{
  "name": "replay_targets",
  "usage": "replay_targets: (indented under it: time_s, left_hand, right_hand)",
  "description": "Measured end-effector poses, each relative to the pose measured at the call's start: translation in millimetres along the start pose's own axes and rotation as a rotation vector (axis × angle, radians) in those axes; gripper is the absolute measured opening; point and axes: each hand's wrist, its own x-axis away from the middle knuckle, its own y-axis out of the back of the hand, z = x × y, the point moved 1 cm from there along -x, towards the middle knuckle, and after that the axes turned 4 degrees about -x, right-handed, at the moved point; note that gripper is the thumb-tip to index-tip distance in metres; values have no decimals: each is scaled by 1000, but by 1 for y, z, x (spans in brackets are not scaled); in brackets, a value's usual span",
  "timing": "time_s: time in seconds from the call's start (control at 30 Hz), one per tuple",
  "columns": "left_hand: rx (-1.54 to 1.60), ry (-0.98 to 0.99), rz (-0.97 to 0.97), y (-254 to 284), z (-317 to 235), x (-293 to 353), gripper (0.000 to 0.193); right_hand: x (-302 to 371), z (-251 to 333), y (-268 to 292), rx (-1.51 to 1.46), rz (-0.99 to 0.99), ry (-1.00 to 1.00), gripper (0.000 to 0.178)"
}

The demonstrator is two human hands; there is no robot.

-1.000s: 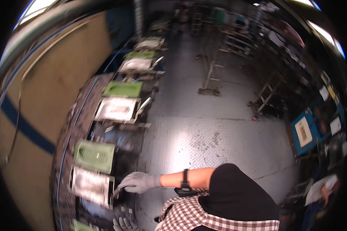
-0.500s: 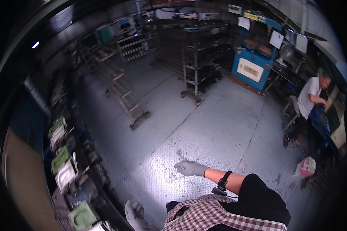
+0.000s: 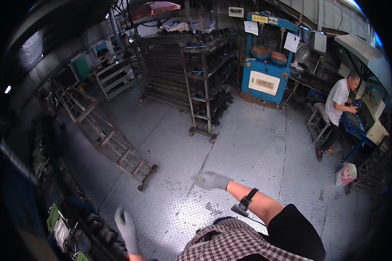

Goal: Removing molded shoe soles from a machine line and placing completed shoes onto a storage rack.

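In a grey work glove, my right hand (image 3: 211, 180) reaches left across my front over the metal floor. Its fingers are loosely stretched out, and nothing shows in them. My left hand (image 3: 127, 229), gloved in the same grey, is lower left with its fingers extended and slightly bent, holding nothing that I can see. It is nearest to a row of dark moulds (image 3: 101, 227) along the left side. Beyond these lie a green mould part (image 3: 53, 217) and a pale metal plate (image 3: 62, 232). Neither hand touches anything.
A wheeled metal frame (image 3: 111, 137) stands on the tread-plate floor (image 3: 248, 143). Behind it is a tall rack (image 3: 198, 87) carrying dark shoe-shaped pieces. A blue press (image 3: 265, 80) stands farther back. At the right, another person (image 3: 339, 104) works at a machine near a bucket (image 3: 346, 174).
The view has turned, so the floor, rack and press sit further left. My left hand has risen and stretched forward, and the mould row has slid toward the lower left.
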Motion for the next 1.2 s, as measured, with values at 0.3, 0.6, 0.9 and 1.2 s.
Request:
replay_targets:
  time_s: [0.3,0.6,0.9,1.2]
  left_hand:
    - [-425,-622,-253,-102,-122,-353,38]
    - [-762,-371,-431,-144,-157,-589,45]
    - [-679,-301,-109,-137,-137,-612,53]
    - [-610,-237,72,-145,-142,-636,42]
  right_hand:
    - [-169,-70,306,376,-801,146,42]
    - [-368,-76,598,842,-1307,146,38]
    - [-456,-153,691,813,-1017,-351,54]
    - [-384,-75,611,675,-1116,-158,52]
